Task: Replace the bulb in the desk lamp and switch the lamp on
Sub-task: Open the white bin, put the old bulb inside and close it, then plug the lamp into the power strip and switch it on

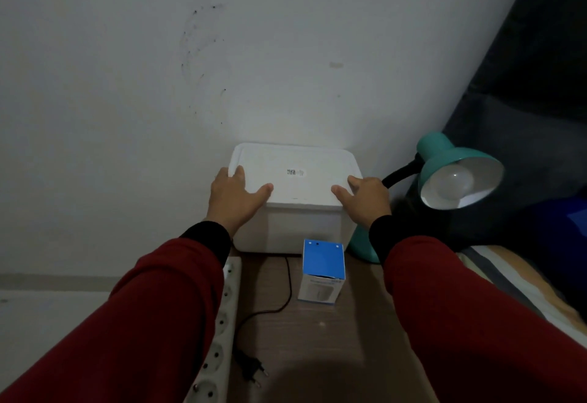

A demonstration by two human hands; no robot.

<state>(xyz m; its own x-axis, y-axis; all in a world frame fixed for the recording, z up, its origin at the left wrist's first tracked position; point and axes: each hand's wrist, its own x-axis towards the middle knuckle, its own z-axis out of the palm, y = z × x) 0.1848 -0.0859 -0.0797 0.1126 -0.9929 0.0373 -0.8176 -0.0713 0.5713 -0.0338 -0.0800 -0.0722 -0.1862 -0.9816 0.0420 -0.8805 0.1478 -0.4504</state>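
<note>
A teal desk lamp (444,156) stands at the right of the wooden table, its shade tilted toward me with a white bulb (452,184) in it, unlit. Its black plug (252,369) lies loose on the table beside the power strip (222,323). A blue and white bulb box (322,270) stands upright in front of a white lidded box (295,174). My left hand (235,199) rests on the lid's left front corner, fingers spread. On the lid's right front corner lies my right hand (365,199), also spread. Neither hand grips anything.
The white box sits against the white wall (190,69). A black cord (287,288) runs across the wooden table (317,339). A dark headboard (524,85) and striped bedding (508,278) lie to the right. The lamp's teal base (360,248) is partly behind my right sleeve.
</note>
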